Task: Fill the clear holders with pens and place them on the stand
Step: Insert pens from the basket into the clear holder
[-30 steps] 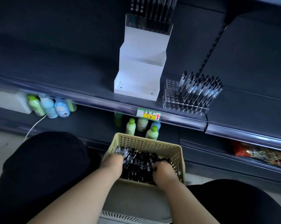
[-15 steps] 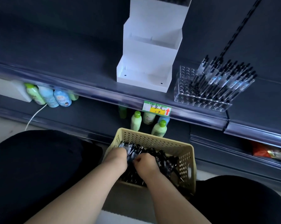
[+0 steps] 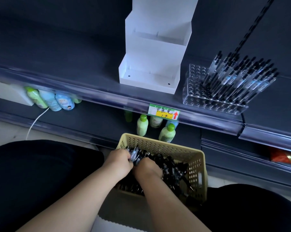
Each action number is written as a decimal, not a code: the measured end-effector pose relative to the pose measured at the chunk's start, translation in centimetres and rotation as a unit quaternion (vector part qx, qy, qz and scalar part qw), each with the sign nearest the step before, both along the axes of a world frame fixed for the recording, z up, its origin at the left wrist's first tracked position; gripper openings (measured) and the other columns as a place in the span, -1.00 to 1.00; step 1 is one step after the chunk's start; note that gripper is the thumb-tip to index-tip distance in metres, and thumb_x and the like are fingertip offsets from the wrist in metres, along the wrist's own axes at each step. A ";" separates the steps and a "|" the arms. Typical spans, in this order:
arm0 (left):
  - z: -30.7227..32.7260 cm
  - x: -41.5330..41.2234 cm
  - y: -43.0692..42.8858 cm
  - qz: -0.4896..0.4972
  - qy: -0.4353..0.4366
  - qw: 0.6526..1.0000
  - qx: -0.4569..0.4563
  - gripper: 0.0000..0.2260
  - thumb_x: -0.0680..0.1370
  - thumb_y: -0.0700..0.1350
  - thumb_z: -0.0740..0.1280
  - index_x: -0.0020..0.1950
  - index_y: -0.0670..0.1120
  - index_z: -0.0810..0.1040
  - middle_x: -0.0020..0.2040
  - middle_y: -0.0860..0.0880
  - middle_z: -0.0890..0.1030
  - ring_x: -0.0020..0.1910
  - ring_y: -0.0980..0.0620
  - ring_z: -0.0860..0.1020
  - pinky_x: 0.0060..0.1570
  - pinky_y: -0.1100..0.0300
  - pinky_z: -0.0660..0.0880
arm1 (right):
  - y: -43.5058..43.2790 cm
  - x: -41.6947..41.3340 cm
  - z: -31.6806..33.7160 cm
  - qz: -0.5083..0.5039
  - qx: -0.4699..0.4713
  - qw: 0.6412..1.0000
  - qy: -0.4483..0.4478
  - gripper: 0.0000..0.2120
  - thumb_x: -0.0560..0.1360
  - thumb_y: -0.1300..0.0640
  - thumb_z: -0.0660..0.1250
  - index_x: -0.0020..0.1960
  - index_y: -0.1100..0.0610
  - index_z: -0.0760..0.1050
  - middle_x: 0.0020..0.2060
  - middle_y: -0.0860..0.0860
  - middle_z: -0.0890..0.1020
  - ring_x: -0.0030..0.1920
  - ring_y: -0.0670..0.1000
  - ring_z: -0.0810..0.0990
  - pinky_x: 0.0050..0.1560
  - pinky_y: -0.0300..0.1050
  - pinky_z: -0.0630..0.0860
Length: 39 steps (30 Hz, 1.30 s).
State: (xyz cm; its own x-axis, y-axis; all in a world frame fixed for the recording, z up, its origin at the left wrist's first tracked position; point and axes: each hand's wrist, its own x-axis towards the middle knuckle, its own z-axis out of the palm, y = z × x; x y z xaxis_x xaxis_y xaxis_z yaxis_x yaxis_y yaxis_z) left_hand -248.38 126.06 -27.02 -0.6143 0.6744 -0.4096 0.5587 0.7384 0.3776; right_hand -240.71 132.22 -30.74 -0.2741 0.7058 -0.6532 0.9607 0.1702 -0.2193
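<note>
Left hand [image 3: 120,162]: curled round a bunch of pens [image 3: 134,154] at left end of basket [image 3: 158,144]. Right hand [image 3: 148,169]: shifted left against it since a second ago, fingertips buried, grip unclear. Clear holder [image 3: 198,91]: part-filled, on shelf [image 3: 74,64] beside white stand [image 3: 151,52].

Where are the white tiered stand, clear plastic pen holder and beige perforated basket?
White tiered stand [image 3: 154,47], head view, middle tier's front.
Clear plastic pen holder [image 3: 194,91], head view, empty left end.
Beige perforated basket [image 3: 158,146], head view, far wall.
</note>
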 end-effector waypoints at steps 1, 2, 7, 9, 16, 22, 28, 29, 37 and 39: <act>0.0 0.0 0.0 0.013 -0.006 1.000 0.017 -0.82 0.51 -0.13 0.30 0.06 -0.10 0.62 0.09 -0.03 0.62 0.08 0.00 0.56 0.04 0.28 0.44 | 0.0 0.1 0.0 -0.005 -0.001 1.000 0.004 -0.63 0.41 -0.10 0.30 0.14 0.05 0.52 0.13 0.02 0.59 0.15 0.05 0.56 -0.05 -0.16 0.38; 0.0 0.1 0.0 0.026 -0.014 0.999 0.032 -0.83 0.50 -0.13 0.31 0.06 -0.09 0.61 0.07 -0.03 0.62 0.06 0.00 0.57 0.03 0.27 0.45 | -0.1 0.2 0.1 -0.007 -0.001 1.000 0.007 -0.63 0.42 -0.12 0.29 0.13 0.06 0.52 0.13 0.02 0.59 0.14 0.05 0.56 -0.04 -0.16 0.38; -0.5 0.3 -0.6 0.064 -0.042 0.995 0.063 -0.81 0.50 -0.13 0.34 0.09 -0.07 0.59 0.06 -0.03 0.63 0.03 0.00 0.58 -0.02 0.32 0.40 | -1.3 0.2 0.3 0.087 0.053 0.995 -0.007 -0.71 0.47 -0.04 0.22 0.11 0.06 0.54 0.10 0.01 0.61 0.12 0.05 0.57 -0.12 -0.15 0.35; -0.6 0.3 -0.9 0.068 -0.037 0.995 0.070 -0.84 0.49 -0.15 0.35 0.06 -0.07 0.60 0.03 -0.03 0.64 0.02 0.01 0.58 -0.09 0.37 0.36 | -1.6 0.0 0.2 0.109 0.066 0.992 -0.012 -0.75 0.49 0.03 0.22 0.12 0.06 0.53 0.11 0.01 0.61 0.12 0.05 0.57 -0.12 -0.15 0.35; -0.1 -0.3 -0.7 0.103 -0.034 0.987 0.115 -0.84 0.48 -0.16 0.36 0.05 -0.10 0.59 0.03 -0.04 0.65 0.04 0.01 0.57 -0.11 0.38 0.32 | -0.1 0.9 1.2 0.007 -0.011 1.000 0.012 -0.57 0.40 -0.16 0.28 0.17 0.06 0.50 0.15 0.03 0.59 0.14 0.06 0.56 0.04 -0.14 0.43; 0.6 0.8 0.1 0.120 -0.055 0.979 0.154 -0.89 0.47 -0.16 0.39 -0.02 -0.09 0.56 -0.03 -0.04 0.64 -0.11 0.05 0.54 -0.15 0.37 0.32 | 1.3 3.9 3.5 0.013 -0.066 0.994 0.084 -0.73 0.42 -0.04 0.32 -0.09 0.17 0.55 -0.17 0.08 0.64 -0.11 0.07 0.62 -0.22 -0.29 0.44; 2.6 3.0 0.0 0.093 -0.077 0.969 0.216 -0.84 0.45 -0.07 0.39 -0.05 0.13 0.48 -0.10 0.14 0.62 -0.10 0.10 0.58 -0.01 0.16 0.51 | 1.3 6.3 8.2 -0.013 -0.010 0.977 0.214 -0.75 0.41 0.12 0.30 0.06 0.18 0.42 -0.20 0.10 0.58 -0.33 0.01 0.54 -0.33 -0.21 0.43; 3.1 3.4 0.0 0.080 -0.073 0.967 0.231 -0.83 0.45 -0.06 0.39 -0.02 0.15 0.49 -0.12 0.17 0.60 -0.10 0.11 0.59 -0.02 0.16 0.52 | 1.2 6.8 9.1 -0.017 0.008 0.970 0.241 -0.56 0.42 0.15 0.31 0.26 0.15 0.28 -0.09 0.11 0.58 -0.23 0.04 0.57 -0.28 -0.18 0.44; 7.0 5.3 0.4 0.024 -0.077 0.934 0.348 -0.65 0.47 -0.17 0.39 0.20 0.08 0.44 -0.06 0.12 0.57 -0.13 0.08 0.56 -0.13 0.23 0.42 | 1.8 10.1 13.8 -0.035 0.126 0.920 0.369 -0.01 0.37 0.22 0.31 0.46 -0.18 -0.35 -0.38 -0.03 0.60 -0.38 -0.01 0.59 -0.36 -0.15 0.54; 8.0 5.3 0.8 -0.001 -0.083 0.929 0.361 -0.49 0.48 -0.18 0.37 0.36 0.11 0.32 -0.08 0.19 0.53 -0.13 0.13 0.56 -0.14 0.28 0.42 | 2.4 10.7 14.6 -0.046 0.144 0.902 0.405 -0.01 0.37 0.23 0.31 0.42 -0.29 -0.34 -0.48 -0.07 0.55 -0.43 -0.02 0.55 -0.34 -0.02 0.56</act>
State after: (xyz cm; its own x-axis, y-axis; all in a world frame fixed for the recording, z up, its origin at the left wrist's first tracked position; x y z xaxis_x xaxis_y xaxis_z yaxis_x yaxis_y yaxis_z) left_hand -243.13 126.90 -19.06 -0.5822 0.8108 0.0605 0.4500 0.2593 0.8546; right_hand -229.97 134.57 -16.10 -0.5105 0.8583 -0.0514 0.5188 0.2599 -0.8144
